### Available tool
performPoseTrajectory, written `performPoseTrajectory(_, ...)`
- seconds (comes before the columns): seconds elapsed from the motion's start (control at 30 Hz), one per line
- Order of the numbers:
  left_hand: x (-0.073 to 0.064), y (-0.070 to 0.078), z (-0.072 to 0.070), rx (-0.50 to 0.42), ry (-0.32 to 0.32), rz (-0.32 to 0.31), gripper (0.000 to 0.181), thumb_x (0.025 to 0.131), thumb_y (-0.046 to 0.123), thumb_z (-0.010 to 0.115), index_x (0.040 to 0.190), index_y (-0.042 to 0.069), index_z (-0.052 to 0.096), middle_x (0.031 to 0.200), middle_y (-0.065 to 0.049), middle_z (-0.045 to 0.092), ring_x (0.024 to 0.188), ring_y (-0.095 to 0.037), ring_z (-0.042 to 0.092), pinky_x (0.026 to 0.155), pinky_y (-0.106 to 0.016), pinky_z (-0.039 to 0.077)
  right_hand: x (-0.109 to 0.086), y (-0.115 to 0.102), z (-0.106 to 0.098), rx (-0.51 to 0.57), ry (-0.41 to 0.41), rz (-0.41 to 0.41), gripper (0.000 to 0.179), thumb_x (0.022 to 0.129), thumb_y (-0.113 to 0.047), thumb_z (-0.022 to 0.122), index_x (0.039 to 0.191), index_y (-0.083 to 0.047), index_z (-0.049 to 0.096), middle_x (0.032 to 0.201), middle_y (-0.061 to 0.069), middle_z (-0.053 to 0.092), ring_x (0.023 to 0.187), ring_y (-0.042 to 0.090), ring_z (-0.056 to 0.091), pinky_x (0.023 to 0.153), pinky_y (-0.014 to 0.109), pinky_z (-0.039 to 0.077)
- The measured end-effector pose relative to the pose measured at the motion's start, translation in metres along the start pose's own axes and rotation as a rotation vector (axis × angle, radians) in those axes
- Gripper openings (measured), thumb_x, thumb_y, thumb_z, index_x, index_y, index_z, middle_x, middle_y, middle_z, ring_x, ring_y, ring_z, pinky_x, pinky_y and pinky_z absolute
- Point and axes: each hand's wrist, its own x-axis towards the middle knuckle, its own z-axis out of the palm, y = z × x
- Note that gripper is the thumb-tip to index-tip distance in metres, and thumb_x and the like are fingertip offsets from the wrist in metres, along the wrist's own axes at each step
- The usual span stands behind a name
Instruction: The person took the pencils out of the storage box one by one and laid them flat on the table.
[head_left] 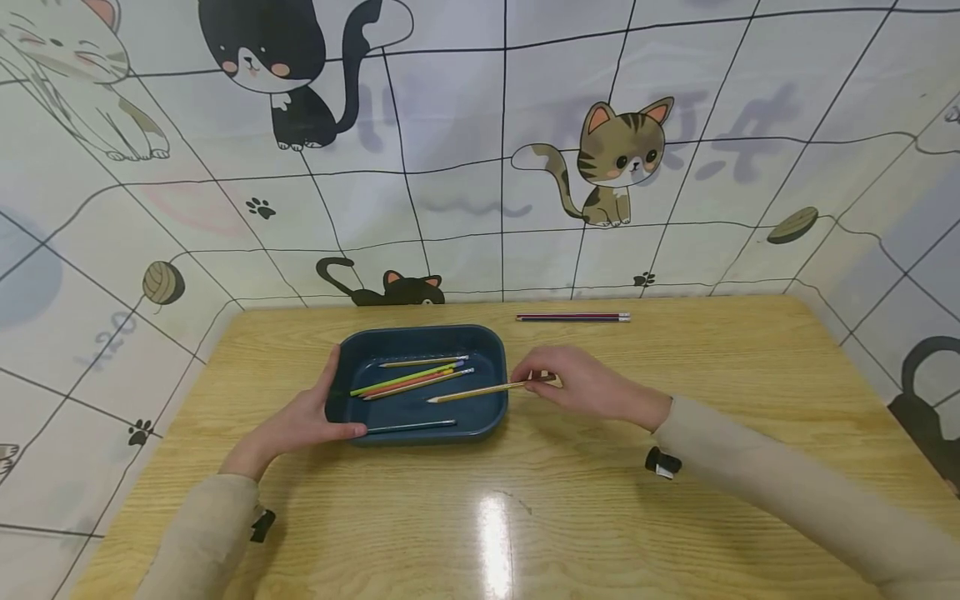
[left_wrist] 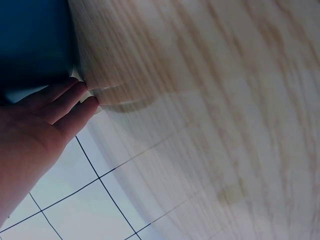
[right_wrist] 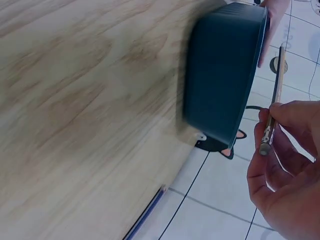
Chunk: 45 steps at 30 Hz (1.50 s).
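Observation:
A dark teal rectangular tray (head_left: 489,429) stands on the wooden table. My left hand (head_left: 300,423) holds its left end, thumb over the near corner and fingers along the outer wall, as the left wrist view also shows. Between thumb and fingers, my right hand (head_left: 573,382) pinches a wood-coloured pencil (head_left: 472,392) near its eraser end. Its sharpened tip points left, over the tray's right half. In the right wrist view the grey eraser of this pencil (right_wrist: 272,112) faces the camera. Inside lie a yellow-green pencil (head_left: 397,382), several others beside it, and a dark one (head_left: 416,426) along the near wall.
Behind the tray to the right, two dark pencils (head_left: 573,317) lie side by side near the table's back edge. A cat-patterned, gridded cloth (head_left: 465,200) rises behind the table (head_left: 585,508) and along both sides.

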Motion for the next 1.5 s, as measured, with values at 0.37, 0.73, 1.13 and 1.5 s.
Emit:
performPoseTrajectory(0.37, 0.001, 0.002, -0.001, 0.015, -0.001, 0.002, 0.126, 0.079, 0.039, 0.080, 0.151, 0.021, -0.022, 0.154, -0.032, 0.003, 0.136, -0.053, 0.019, 0.105, -0.064, 0.022, -0.025, 0.014, -0.018, -0.048, 0.031, 0.013, 0.018, 0.087, 0.003, 0.067, 0.101, -0.008, 0.070, 0.097, -0.004, 0.063, 0.082, 0.009, 0.058, 0.066, 0.027, 0.050)
performPoseTrajectory(0.73, -0.001, 0.003, -0.003, 0.018, 0.000, -0.006, 0.127, 0.078, 0.038, 0.080, 0.152, 0.017, -0.021, 0.154, -0.033, 0.003, 0.136, -0.053, 0.019, 0.105, -0.064, 0.022, -0.038, 0.035, -0.035, -0.125, 0.094, -0.008, 0.019, 0.085, 0.006, 0.068, 0.099, -0.006, 0.071, 0.096, -0.001, 0.065, 0.078, 0.007, 0.056, 0.060, 0.029, 0.048)
performPoseTrajectory(1.13, -0.002, 0.004, -0.003, 0.010, 0.000, -0.004, 0.127, 0.079, 0.038, 0.080, 0.151, 0.018, -0.022, 0.154, -0.032, 0.002, 0.137, -0.053, 0.016, 0.106, -0.064, 0.020, -0.051, 0.061, -0.049, -0.209, 0.167, 0.038, 0.020, 0.084, 0.010, 0.067, 0.098, -0.003, 0.070, 0.092, 0.002, 0.065, 0.078, 0.013, 0.058, 0.060, 0.029, 0.047)
performPoseTrajectory(1.5, -0.001, 0.003, -0.001, 0.004, -0.004, -0.011, 0.126, 0.078, 0.038, 0.080, 0.151, 0.020, -0.022, 0.155, -0.032, 0.002, 0.136, -0.053, 0.018, 0.104, -0.064, 0.022, -0.045, 0.084, -0.051, -0.230, 0.149, 0.108, 0.017, 0.086, 0.007, 0.066, 0.100, -0.001, 0.070, 0.089, 0.003, 0.064, 0.078, 0.016, 0.058, 0.062, 0.032, 0.047)
